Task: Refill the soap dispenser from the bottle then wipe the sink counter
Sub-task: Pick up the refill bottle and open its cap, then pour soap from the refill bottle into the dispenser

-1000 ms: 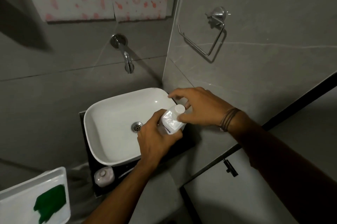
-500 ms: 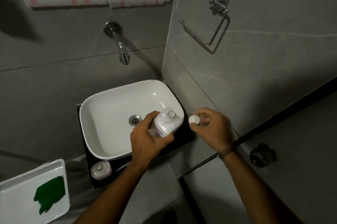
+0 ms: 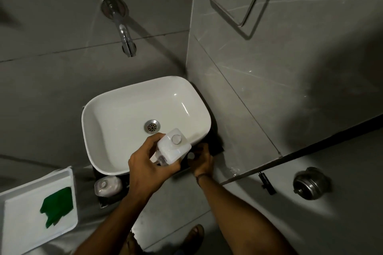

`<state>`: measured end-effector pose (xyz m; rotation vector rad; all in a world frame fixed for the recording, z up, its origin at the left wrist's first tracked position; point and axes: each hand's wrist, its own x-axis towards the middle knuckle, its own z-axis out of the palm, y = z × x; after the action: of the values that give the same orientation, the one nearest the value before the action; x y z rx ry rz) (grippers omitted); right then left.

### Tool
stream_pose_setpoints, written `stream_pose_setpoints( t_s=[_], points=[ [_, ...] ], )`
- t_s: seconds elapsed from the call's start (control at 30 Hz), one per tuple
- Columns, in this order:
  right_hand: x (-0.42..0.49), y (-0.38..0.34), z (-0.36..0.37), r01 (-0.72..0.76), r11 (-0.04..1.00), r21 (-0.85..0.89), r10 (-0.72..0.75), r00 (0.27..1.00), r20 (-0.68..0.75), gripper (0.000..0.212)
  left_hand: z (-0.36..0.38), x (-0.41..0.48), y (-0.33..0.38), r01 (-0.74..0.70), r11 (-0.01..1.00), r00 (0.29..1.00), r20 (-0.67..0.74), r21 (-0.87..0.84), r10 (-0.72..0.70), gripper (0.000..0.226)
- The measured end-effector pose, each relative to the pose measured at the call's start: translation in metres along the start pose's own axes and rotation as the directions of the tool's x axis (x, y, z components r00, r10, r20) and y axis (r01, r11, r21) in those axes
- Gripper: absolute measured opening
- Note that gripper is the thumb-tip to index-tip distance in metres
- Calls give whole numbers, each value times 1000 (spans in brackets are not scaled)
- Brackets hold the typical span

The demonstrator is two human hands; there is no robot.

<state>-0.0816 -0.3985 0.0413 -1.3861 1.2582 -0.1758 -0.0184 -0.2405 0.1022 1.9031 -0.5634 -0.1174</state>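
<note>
My left hand point(image 3: 148, 168) grips a translucent white refill bottle point(image 3: 173, 146) over the front right rim of the white sink basin point(image 3: 99, 109). The bottle's neck is uncovered and points up. My right hand point(image 3: 202, 159) is low on the dark counter point(image 3: 215, 144) to the right of the basin, with the small white cap point(image 3: 191, 155) at its fingertips. The soap dispenser point(image 3: 107, 185), a squat pale pink container with its opening on top, stands on the counter at the basin's front left corner.
A chrome tap point(image 3: 126, 41) juts from the grey wall above the basin. A white tray point(image 3: 12, 223) at lower left carries a green cloth point(image 3: 57, 207). A metal towel ring point(image 3: 238, 1) hangs on the right wall. A round door knob point(image 3: 310, 182) sits at right.
My right hand took the cap off the bottle, carried it right, then lowered it to the counter beside the basin. My left hand kept hold of the bottle. The view tilted downward.
</note>
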Motion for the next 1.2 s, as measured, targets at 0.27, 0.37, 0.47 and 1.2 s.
stream_pose_setpoints(
  t_s=[0.27, 0.37, 0.47, 1.2],
  points=[
    [-4, 12, -7, 98, 993, -71, -95, 994, 48, 41, 3, -4, -4, 21, 1000, 999, 32, -19, -20, 70],
    [-17, 18, -17, 220, 975, -17, -217, 972, 89, 54, -1, -8, -2, 28, 999, 999, 28, -23, -27, 69],
    [-44, 27, -31, 475, 871, -121, -429, 858, 281, 103, -7, -11, 2, 30, 999, 999, 12, -33, -30, 69],
    [-135, -24, 84, 645, 752, 137, -651, 760, -1, 75, -168, -79, -150, 363, 930, 932, 0, -61, -363, 84]
  ],
)
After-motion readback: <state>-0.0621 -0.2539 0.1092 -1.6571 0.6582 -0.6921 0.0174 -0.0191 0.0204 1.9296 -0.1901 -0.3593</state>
